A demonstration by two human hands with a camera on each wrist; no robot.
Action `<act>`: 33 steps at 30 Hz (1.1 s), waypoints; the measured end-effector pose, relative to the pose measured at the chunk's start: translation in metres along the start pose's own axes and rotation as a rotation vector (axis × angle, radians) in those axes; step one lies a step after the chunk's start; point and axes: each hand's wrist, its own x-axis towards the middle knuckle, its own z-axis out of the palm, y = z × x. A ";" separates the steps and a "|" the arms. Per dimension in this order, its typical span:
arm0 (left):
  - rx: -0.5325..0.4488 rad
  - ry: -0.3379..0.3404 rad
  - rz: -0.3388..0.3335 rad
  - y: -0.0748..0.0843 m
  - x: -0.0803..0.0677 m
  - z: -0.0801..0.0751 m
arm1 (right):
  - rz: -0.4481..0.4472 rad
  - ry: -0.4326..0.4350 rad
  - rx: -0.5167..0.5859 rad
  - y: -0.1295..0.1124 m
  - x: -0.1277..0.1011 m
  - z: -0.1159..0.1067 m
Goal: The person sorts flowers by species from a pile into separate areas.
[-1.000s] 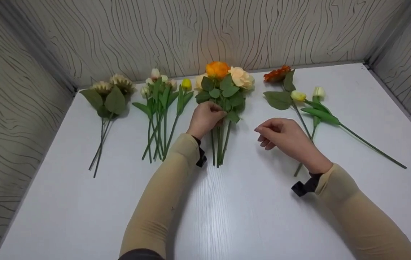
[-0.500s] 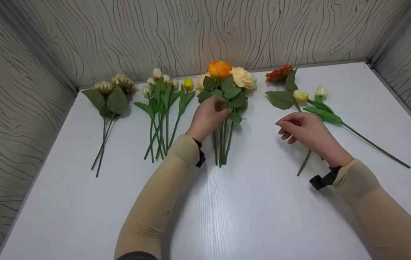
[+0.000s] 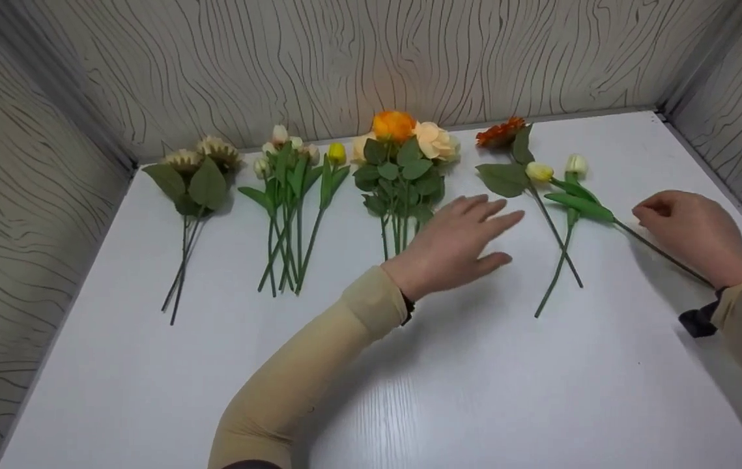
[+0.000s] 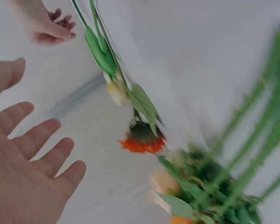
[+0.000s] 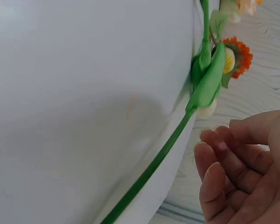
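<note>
My left hand (image 3: 452, 247) reaches over the stems of the rose bunch (image 3: 403, 169), fingers spread and holding nothing. One orange and several peach blooms top that bunch; its lower stems are hidden behind the hand. At the right, my right hand (image 3: 696, 234) hovers by the long stem of a yellow tulip (image 3: 539, 172). Its fingers are loosely curled with nothing between them, and in the right wrist view the green stem (image 5: 154, 163) runs past the fingertips. A white tulip (image 3: 576, 164) and an orange-red flower (image 3: 501, 133) lie with crossed stems between the hands.
Several pink-white tulips and a yellow tulip (image 3: 337, 154) lie left of the roses. Farther left are two cream flowers (image 3: 183, 159) with broad leaves. All rest on a white table (image 3: 116, 391), against wood-patterned walls (image 3: 318, 58) at the back and sides.
My left hand has let go of the rose bunch, opened its fingers and moved right and slightly down. My right hand has moved right, across the crossed stems to the yellow tulip's stem.
</note>
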 end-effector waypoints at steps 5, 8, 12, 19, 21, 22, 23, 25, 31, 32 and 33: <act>0.149 -0.116 0.124 0.038 -0.001 0.010 | 0.020 -0.075 -0.059 0.031 -0.005 -0.011; 0.194 -0.169 0.178 0.057 -0.002 0.018 | 0.031 -0.146 -0.078 0.044 -0.009 -0.012; 0.217 -0.222 0.228 0.075 -0.004 0.029 | 0.027 -0.215 -0.081 0.052 -0.015 -0.013; 0.207 -0.261 0.249 0.085 -0.007 0.038 | 0.027 -0.265 -0.062 0.053 -0.019 -0.011; 0.201 -0.257 0.251 0.084 -0.007 0.038 | 0.028 -0.270 -0.058 0.053 -0.019 -0.011; 0.195 -0.256 0.250 0.082 -0.006 0.038 | 0.026 -0.269 -0.060 0.054 -0.019 -0.010; 0.187 -0.255 0.248 0.081 -0.006 0.038 | 0.023 -0.268 -0.060 0.054 -0.019 -0.011; 0.168 -0.239 0.247 0.076 -0.006 0.036 | 0.018 -0.263 -0.059 0.052 -0.020 -0.012; 0.020 -0.123 0.160 0.047 -0.007 0.032 | 0.000 -0.231 -0.051 0.038 -0.025 -0.019; -0.018 -0.095 0.137 0.042 -0.008 0.032 | -0.010 -0.214 -0.050 0.034 -0.026 -0.020; -0.059 -0.065 0.114 0.036 -0.009 0.031 | -0.018 -0.197 -0.049 0.029 -0.027 -0.020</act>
